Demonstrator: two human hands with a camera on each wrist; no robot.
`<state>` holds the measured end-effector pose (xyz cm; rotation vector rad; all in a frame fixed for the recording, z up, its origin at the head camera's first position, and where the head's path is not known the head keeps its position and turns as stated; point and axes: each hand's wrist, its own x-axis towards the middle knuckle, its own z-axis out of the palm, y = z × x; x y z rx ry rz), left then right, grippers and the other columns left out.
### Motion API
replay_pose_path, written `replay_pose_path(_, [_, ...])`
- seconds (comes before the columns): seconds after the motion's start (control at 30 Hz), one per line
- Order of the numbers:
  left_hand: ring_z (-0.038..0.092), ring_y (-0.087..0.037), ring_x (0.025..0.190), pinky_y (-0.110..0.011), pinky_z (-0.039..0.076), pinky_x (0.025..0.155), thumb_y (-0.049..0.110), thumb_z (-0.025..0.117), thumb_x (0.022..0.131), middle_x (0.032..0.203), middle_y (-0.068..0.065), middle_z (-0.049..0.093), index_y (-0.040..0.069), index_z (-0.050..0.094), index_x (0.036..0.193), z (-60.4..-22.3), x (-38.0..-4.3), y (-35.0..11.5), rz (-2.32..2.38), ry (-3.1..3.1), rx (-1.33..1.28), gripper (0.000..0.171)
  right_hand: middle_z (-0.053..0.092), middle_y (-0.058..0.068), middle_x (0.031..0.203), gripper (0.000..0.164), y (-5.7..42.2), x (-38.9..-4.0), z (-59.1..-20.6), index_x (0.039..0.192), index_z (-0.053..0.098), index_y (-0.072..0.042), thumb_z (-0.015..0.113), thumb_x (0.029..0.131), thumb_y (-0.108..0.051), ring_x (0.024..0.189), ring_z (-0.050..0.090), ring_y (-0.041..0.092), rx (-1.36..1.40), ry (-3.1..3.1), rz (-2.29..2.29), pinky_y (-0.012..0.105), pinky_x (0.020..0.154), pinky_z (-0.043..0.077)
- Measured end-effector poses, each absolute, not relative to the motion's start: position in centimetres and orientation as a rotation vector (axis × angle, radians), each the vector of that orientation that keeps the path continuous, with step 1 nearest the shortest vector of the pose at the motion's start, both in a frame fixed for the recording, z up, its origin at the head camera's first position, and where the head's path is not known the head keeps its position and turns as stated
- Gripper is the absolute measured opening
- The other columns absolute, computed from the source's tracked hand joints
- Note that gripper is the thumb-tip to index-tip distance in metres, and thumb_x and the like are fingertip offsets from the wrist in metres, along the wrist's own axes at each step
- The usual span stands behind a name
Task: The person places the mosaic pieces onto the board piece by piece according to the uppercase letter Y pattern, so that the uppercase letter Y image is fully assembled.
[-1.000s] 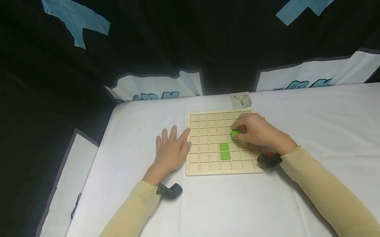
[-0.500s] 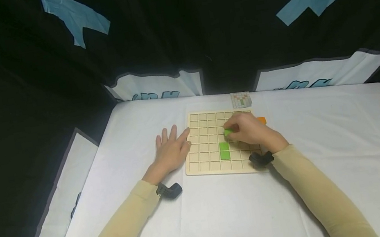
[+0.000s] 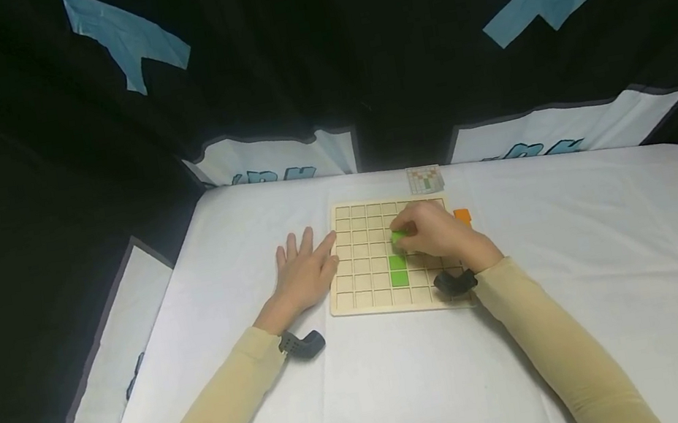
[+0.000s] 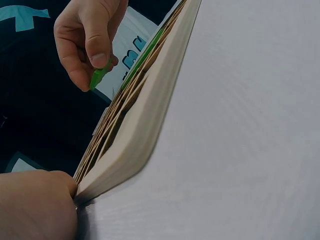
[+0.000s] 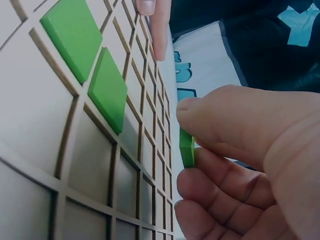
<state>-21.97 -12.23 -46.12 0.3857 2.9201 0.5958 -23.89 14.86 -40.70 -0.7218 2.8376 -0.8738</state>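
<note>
A pale wooden grid board lies on the table, with two green square tiles set in neighbouring cells of one column. My right hand pinches another green tile between thumb and fingers; the right wrist view shows it held clear of the board's surface. Seen in the left wrist view, that pinched tile is tilted. My left hand lies on the table with fingers spread, its index finger and thumb touching the board's left edge.
Behind the board sits a small card printed with a coloured grid. An orange piece shows past the board's right edge, partly behind my right hand. A white cloth covers the table; a dark curtain hangs behind it.
My right hand has moved left across the board with the green tile, to above the column of the two set tiles. The orange piece has come into clearer view. My left hand stays put.
</note>
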Motion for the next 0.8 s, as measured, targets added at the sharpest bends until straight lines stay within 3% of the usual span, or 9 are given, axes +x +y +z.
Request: replay_pose_path(0.8, [-0.004, -0.051, 0.157, -0.07, -0.002, 0.123, 0.043, 0.031, 0.107, 0.171, -0.022, 0.01, 0.026, 0.032, 0.162, -46.5, -22.2, -12.4, 0.636, 2.914, 0.387, 0.057, 0.075, 0.015, 0.117, 0.029, 13.9, -23.7, -42.2, 0.114, 0.076, 0.0, 0.075, 0.086, -0.008, 0.109, 0.067, 0.029, -0.688, 2.818, -0.887, 0.045, 0.101, 0.054])
